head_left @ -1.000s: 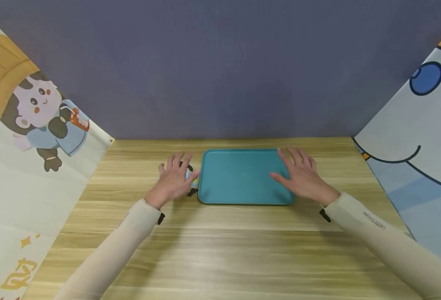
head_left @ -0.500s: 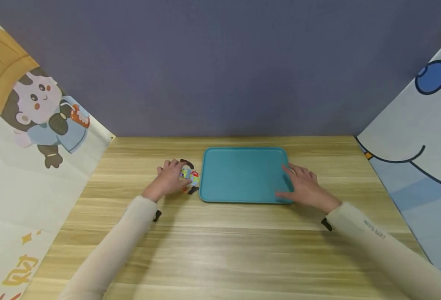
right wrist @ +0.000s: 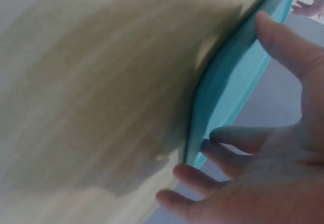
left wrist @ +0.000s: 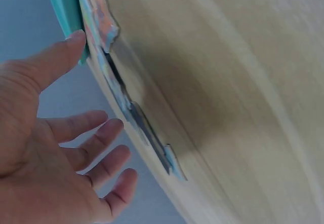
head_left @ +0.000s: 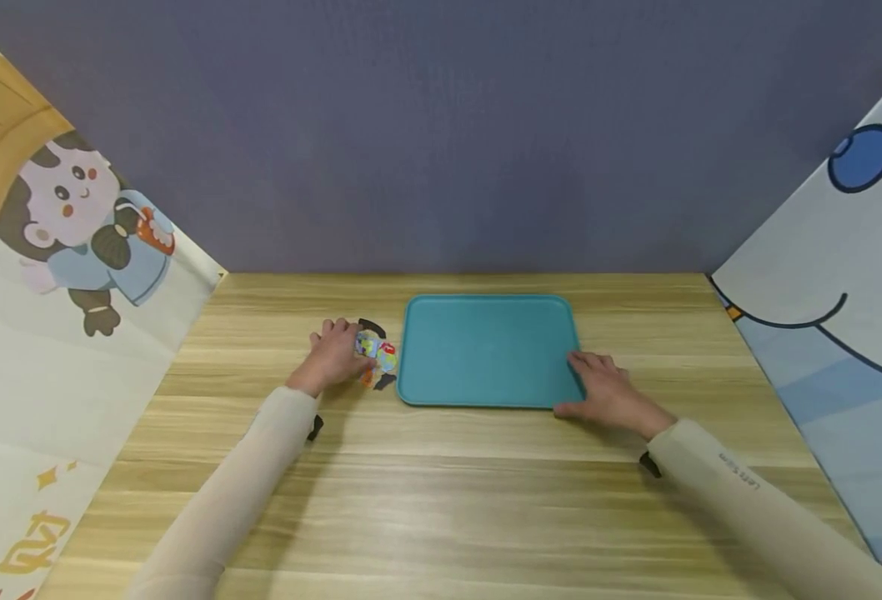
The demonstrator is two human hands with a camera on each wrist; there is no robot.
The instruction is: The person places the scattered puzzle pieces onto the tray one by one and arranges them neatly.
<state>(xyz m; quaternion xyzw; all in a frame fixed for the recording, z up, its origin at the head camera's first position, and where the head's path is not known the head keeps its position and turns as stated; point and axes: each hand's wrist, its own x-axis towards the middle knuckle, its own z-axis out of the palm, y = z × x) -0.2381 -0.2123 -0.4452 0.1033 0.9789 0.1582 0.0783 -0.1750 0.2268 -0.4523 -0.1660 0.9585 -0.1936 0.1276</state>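
A teal rectangular tray (head_left: pixel 486 350) lies flat on the wooden table. My right hand (head_left: pixel 604 393) is at its near right corner. In the right wrist view the thumb reaches the near wall of the tray (right wrist: pixel 223 89), while the loosely bent fingers (right wrist: pixel 230 158) lie about the corner. Left of the tray are several flat, thin, colourful cut-out pieces (head_left: pixel 381 353), resembling puzzle pieces. My left hand (head_left: pixel 331 358) covers some of them from above. The left wrist view shows its fingers relaxed and spread beside the pieces (left wrist: pixel 104 24), with nothing pinched between them.
A dark grey-blue panel (head_left: pixel 471 133) rises behind the wooden table (head_left: pixel 441 500). Printed cartoon panels stand at the left (head_left: pixel 6 350) and right (head_left: pixel 824 275). A dark curved piece (head_left: pixel 371 327) lies just beyond the left hand.
Both hands have come down. The left hand has shifted slightly left, exposing more of the pieces; the right hand has moved off the tray's surface to its near right corner.
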